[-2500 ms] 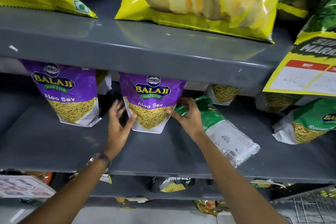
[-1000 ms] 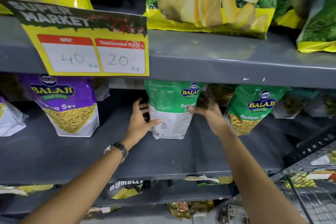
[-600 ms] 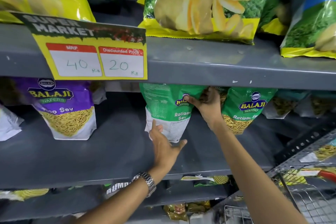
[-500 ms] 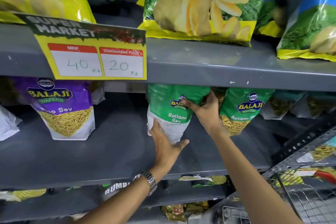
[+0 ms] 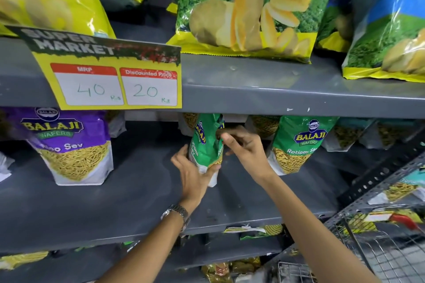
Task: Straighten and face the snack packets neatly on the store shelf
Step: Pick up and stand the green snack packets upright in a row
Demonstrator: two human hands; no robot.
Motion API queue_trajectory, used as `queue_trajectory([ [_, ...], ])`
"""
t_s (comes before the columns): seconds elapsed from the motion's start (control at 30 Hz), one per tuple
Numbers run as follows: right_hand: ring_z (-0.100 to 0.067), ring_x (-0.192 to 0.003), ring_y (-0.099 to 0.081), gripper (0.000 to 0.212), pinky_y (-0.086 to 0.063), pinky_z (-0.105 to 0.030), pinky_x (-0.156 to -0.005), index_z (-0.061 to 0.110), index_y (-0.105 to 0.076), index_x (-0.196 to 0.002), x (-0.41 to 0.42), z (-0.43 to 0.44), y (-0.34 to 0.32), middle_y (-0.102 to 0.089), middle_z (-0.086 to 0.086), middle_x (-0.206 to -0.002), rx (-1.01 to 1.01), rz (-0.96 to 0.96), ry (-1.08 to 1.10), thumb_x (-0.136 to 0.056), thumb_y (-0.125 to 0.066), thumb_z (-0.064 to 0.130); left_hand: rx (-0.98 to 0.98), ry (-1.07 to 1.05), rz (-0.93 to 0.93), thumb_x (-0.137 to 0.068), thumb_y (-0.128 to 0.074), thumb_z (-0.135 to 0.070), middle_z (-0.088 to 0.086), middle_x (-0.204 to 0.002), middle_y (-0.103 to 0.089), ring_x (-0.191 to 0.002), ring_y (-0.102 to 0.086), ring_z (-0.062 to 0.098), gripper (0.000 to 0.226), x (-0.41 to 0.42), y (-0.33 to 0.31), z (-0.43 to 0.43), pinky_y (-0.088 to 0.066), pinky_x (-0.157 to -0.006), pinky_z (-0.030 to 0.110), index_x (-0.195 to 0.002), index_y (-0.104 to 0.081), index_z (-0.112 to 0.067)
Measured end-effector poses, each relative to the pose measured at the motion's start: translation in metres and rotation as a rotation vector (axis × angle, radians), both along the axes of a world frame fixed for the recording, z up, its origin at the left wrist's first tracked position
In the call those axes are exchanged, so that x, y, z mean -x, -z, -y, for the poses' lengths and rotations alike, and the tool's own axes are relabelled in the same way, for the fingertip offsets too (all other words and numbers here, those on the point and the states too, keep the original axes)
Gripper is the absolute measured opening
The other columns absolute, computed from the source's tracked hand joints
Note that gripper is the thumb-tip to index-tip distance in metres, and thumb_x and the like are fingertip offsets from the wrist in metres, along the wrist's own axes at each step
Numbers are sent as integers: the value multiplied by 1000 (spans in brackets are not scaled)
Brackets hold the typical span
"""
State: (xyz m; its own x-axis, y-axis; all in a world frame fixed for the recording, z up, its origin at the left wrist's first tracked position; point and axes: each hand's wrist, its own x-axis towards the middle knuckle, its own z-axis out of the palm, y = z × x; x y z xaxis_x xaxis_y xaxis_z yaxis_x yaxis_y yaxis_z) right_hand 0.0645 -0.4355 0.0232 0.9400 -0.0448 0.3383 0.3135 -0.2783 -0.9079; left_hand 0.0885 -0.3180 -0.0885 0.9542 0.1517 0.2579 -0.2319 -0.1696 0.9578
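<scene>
Setting: a grey metal store shelf ran the width of the view, with a second shelf board above it carrying big chip bags and a yellow price card clipped to its edge.
Far left: a purple Aloo Sev packet stood upright, face forward, well apart from the hands.
Left hand: its grip was closed round the white bottom end of the green Ratlami Sev packet, thumb across the front, fingers behind; a wristwatch sat on that wrist.
Held packet: it stood near the middle of the shelf, long axis roughly upright, but turned almost edge-on, so the printed face looked off to the left and not out at the aisle; the foil was creased down the middle.
Right hand: its grip pinched the packet's upper right edge, directly beside the top of the bag.
Key relation: both hands touched the one packet, left low, right high; I judged a twist about the upright axis was needed to bring the face forward.
Right neighbour: a second green packet already faced out, just beside the right wrist.
</scene>
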Motion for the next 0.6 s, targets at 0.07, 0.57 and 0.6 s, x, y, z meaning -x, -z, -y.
queue_trajectory([
  [0.07, -21, -97, -64, 33, -54, -41, -86, 27, -61, -97, -11, 1, 3, -65, -14, -104, -22, 73, 133, -68, -76, 34, 22, 23, -9, -40, -71, -72, 3, -113, -32, -100, -40, 5, 109, -3, 1, -5, -31, -90, 1, -119, -36, -6],
  [0.57, -18, -107, -64, 78, -52, -35, -93, 13, -51, -119, -57, 46, 17, -68, -6, -115, -46, -314, 12, -51, -88, 20, -74, 336, -163, -58, -84, -11, 12, -117, -64, -104, -65, 27, 64, -59, -8, -67, -57, -83, 31, -105, -45, -31],
  [0.6, -18, -106, -64, 76, -52, -37, -93, 11, -52, -118, -55, 47, 19, -68, -7, -113, -35, -327, 31, -51, -88, 19, -47, 343, -156, -60, -83, -6, 17, -119, -63, -106, -65, 30, 63, -60, -7, -68, -57, -83, 28, -103, -43, -32],
])
